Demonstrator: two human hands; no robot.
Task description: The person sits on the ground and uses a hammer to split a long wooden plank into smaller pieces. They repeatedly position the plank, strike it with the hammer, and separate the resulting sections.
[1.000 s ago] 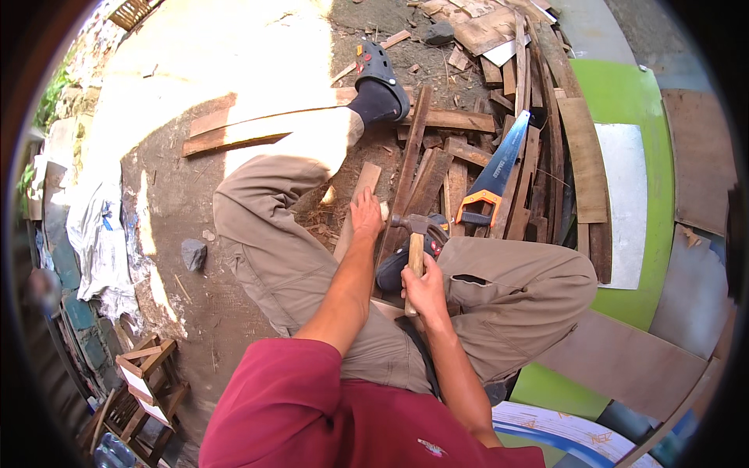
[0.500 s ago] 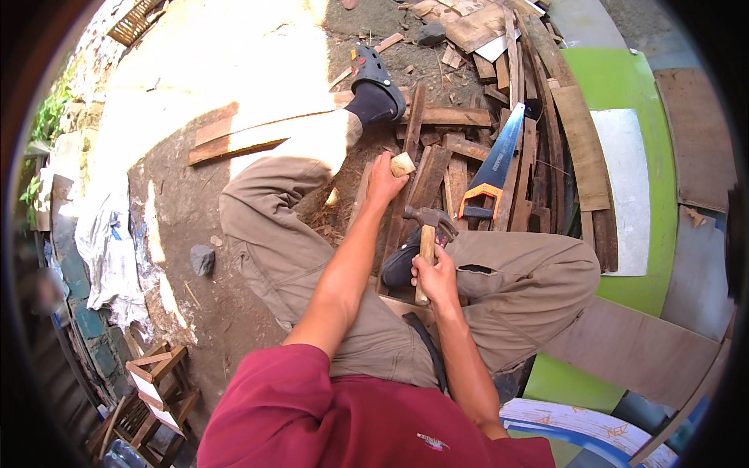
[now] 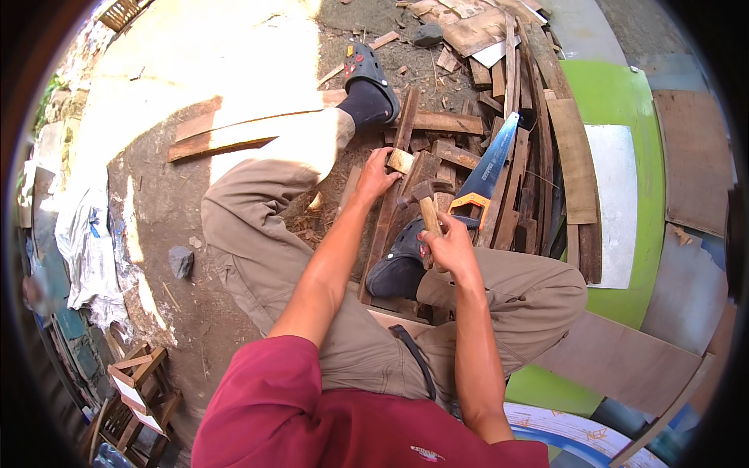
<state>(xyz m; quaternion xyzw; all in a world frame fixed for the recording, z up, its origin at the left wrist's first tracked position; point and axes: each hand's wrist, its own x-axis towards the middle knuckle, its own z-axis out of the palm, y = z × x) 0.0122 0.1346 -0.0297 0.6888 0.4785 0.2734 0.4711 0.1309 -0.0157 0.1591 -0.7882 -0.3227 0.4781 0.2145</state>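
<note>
My left hand (image 3: pixel 376 176) is closed on a small wooden block (image 3: pixel 401 161), its pale end facing up, just by the long dark wood strips between my legs. In my right hand (image 3: pixel 452 246) is a claw hammer (image 3: pixel 429 214), gripped by its wooden handle, with the metal head up near the strips. The hammer head is apart from the block. A handsaw (image 3: pixel 488 173) with a blue blade and orange-black handle lies on the wood pile beyond my right hand.
A pile of wood strips (image 3: pixel 537 156) spreads ahead and right, beside green and white sheets (image 3: pixel 612 199). Planks (image 3: pixel 226 136) lie past my left knee. A grey stone (image 3: pixel 181 262) and a small wooden frame (image 3: pixel 140 382) are at left. My feet wear dark clogs (image 3: pixel 365 69).
My right hand has shifted slightly up and right with the hammer, bringing its head nearer the block. My left hand still holds the block. The whole view has shifted a little.
</note>
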